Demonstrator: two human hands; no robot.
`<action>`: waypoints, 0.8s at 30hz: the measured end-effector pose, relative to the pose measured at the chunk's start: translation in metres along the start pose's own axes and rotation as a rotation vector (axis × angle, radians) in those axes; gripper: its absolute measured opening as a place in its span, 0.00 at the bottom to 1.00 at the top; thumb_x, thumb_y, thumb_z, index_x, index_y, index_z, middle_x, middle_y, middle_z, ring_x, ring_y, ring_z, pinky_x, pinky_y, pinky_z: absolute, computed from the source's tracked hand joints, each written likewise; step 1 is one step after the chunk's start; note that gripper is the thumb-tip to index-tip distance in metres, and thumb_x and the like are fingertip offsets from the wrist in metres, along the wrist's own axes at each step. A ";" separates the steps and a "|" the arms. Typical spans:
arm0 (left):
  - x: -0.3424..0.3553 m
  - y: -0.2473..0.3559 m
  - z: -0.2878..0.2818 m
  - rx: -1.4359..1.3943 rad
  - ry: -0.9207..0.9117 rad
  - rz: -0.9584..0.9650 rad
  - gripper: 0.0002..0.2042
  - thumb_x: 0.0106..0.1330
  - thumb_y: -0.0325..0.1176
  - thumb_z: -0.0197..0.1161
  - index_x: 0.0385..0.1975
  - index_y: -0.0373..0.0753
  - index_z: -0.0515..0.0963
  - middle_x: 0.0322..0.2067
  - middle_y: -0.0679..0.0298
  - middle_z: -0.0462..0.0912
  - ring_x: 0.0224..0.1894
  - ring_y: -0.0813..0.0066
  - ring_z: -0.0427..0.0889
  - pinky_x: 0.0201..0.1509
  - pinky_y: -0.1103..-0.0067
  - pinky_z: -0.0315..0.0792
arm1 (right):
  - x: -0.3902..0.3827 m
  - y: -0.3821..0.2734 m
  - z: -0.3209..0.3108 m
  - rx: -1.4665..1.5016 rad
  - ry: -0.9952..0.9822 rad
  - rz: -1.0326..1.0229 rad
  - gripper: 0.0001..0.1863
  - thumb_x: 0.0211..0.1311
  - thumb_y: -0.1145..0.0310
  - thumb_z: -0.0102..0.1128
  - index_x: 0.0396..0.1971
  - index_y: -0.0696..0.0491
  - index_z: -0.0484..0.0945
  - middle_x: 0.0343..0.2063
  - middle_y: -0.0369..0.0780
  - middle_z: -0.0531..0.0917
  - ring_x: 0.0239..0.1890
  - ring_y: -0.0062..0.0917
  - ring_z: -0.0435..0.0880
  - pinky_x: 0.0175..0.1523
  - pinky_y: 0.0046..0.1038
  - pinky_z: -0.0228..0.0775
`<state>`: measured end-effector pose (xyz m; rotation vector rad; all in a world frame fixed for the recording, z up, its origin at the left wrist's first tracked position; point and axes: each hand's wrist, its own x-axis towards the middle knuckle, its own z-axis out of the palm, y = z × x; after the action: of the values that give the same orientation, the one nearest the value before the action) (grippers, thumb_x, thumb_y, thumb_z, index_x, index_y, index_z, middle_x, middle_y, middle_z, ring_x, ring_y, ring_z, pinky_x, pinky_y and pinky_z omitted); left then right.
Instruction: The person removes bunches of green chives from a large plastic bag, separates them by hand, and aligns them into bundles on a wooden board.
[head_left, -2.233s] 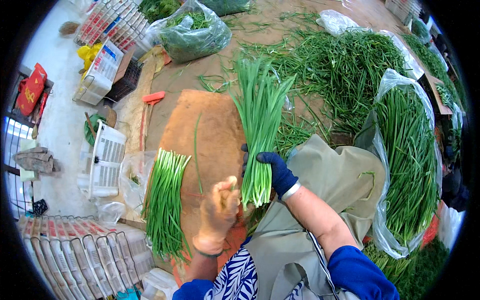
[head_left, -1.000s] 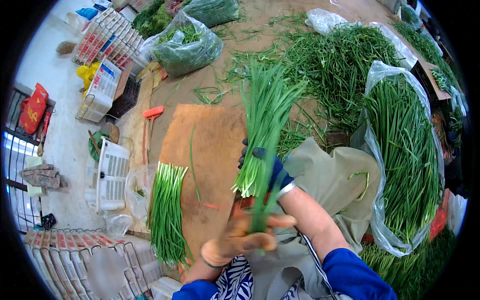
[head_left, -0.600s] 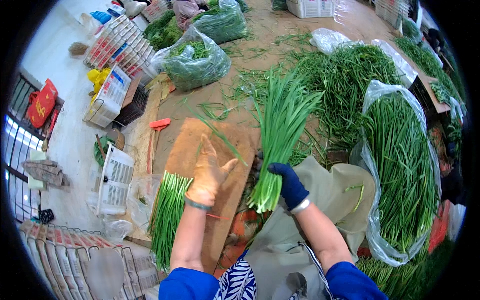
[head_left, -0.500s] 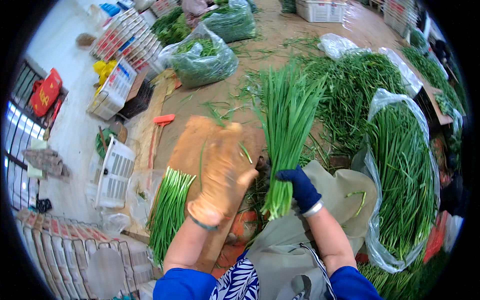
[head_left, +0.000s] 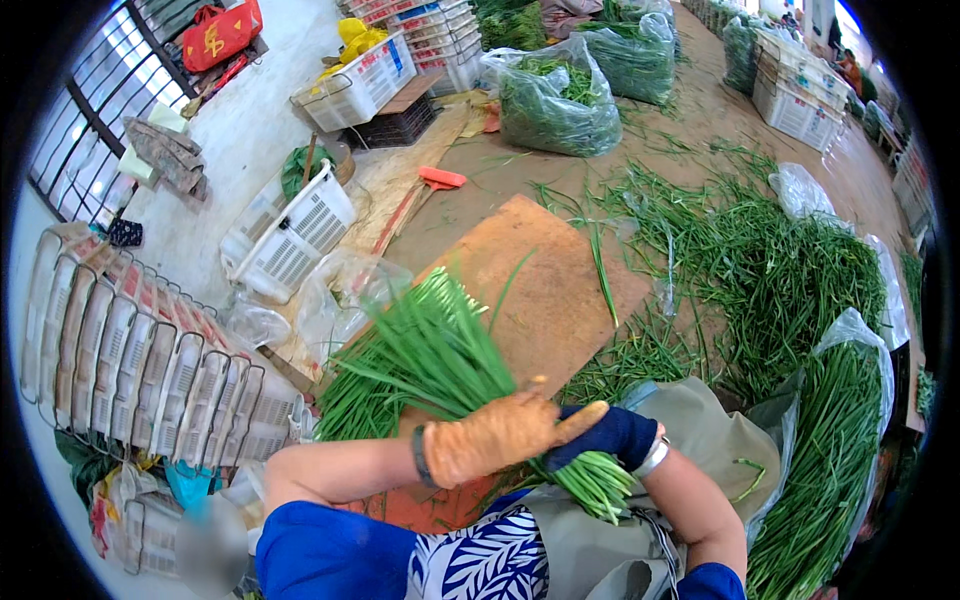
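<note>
My right hand (head_left: 602,438), in a dark blue glove, is closed round a bunch of garlic chives (head_left: 445,355). Its long leaves fan out to the left, blurred by motion, and its pale stem ends point down to the right. Across the same bunch lies my left hand (head_left: 495,435) in an orange glove, crossed against the right hand. One of its fingers stretches over the blue glove; the others are partly hidden behind the bunch. Under the leaves, more chives with whitish ends (head_left: 440,292) lie on the left side of a brown board (head_left: 545,290).
Loose chives (head_left: 790,280) are heaped on the floor at the right, beside a plastic bag of chives (head_left: 830,440). Stacked white crates (head_left: 150,370) stand at the left, with a white basket (head_left: 300,230) beyond. Farther off are a filled bag (head_left: 560,110) and an orange-red scraper (head_left: 442,178).
The bunch has tipped from upright to lying leftward, low over the board's near left side. My left hand has come down from over the board onto it. The view has turned left.
</note>
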<state>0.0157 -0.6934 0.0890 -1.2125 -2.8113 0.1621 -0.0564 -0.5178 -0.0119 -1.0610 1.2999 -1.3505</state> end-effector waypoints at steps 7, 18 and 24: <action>-0.082 -0.093 -0.017 -0.087 -0.080 -0.733 0.39 0.47 0.32 0.61 0.62 0.43 0.50 0.21 0.56 0.76 0.24 0.57 0.77 0.35 0.72 0.73 | 0.017 -0.030 -0.046 0.405 0.747 -0.004 0.17 0.57 0.65 0.54 0.45 0.58 0.71 0.34 0.39 0.79 0.35 0.22 0.78 0.40 0.24 0.70; -0.100 -0.109 0.135 -0.010 -0.227 -1.325 0.62 0.35 0.54 0.71 0.63 0.43 0.29 0.62 0.48 0.44 0.65 0.52 0.44 0.59 0.48 0.49 | -0.013 0.056 -0.036 0.396 0.902 0.254 0.16 0.54 0.66 0.56 0.41 0.57 0.73 0.26 0.36 0.78 0.25 0.20 0.76 0.32 0.21 0.69; -0.085 -0.097 0.122 -0.046 -0.278 -1.272 0.65 0.30 0.54 0.73 0.63 0.42 0.28 0.63 0.49 0.43 0.65 0.51 0.43 0.59 0.47 0.47 | -0.023 0.045 -0.036 0.438 0.934 0.227 0.15 0.54 0.65 0.56 0.39 0.58 0.72 0.26 0.35 0.77 0.27 0.17 0.74 0.32 0.19 0.66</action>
<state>-0.0096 -0.8302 -0.0221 0.7679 -3.1771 0.1669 -0.0853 -0.4880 -0.0581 0.0735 1.5794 -1.9152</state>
